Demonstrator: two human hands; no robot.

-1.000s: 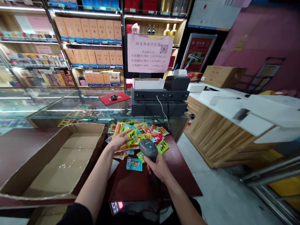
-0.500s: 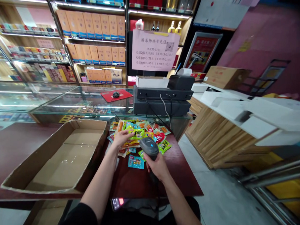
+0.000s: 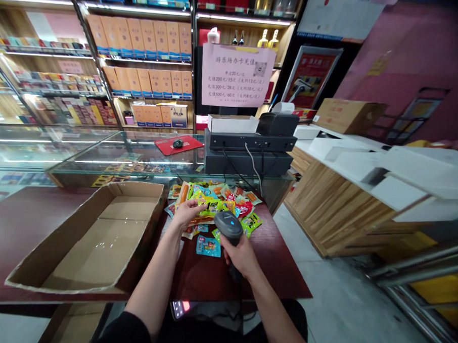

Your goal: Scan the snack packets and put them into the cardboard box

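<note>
My left hand (image 3: pixel 187 213) pinches a yellow-green snack packet (image 3: pixel 211 207) by its left end, just above a loose pile of snack packets. In my right hand (image 3: pixel 241 253) is a dark grey barcode scanner (image 3: pixel 227 224), its head tilted toward the pile and a small blue light showing on top. The fingers wrap its handle. A light-blue snack packet (image 3: pixel 208 246) lies flat on the table in front of the pile. Beside the scanner head rests a green packet (image 3: pixel 251 222). Red and orange packets (image 3: pixel 244 209) show further back, partly overlapped.
An open cardboard tray (image 3: pixel 143 233) stands on the dark red table (image 3: pixel 285 275) to the left. Behind the pile are a glass counter (image 3: pixel 138 160), a black cash drawer (image 3: pixel 248 163) with cables, and a mouse (image 3: pixel 177 144) on a red pad. A phone (image 3: pixel 180 309) lies below the table edge.
Almost nothing differs. The view has shifted very slightly; my left hand still pinches the yellow-green packet and my right hand keeps the scanner in place.
</note>
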